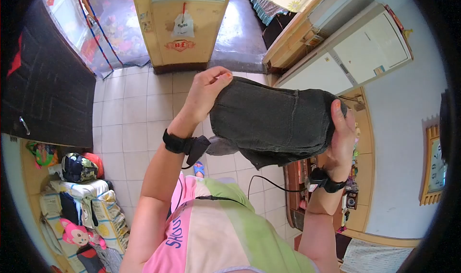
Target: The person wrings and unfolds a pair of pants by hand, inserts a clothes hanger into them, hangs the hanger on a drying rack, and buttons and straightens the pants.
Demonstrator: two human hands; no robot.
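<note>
Okay, dark cloth (261, 112) is up over the floor (137, 112), left hand (201, 94) pinching its top corner, right hand (342, 138) clasping the other end; loose underside could unfold if either grip slackens.

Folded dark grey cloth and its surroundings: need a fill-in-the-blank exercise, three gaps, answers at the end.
The folded dark grey cloth has its right end held by the person's ____ hand. The fabric strap around the left wrist is coloured ____. The plush toy at lower left is mainly ____.
Missing words: right; black; pink.
</note>
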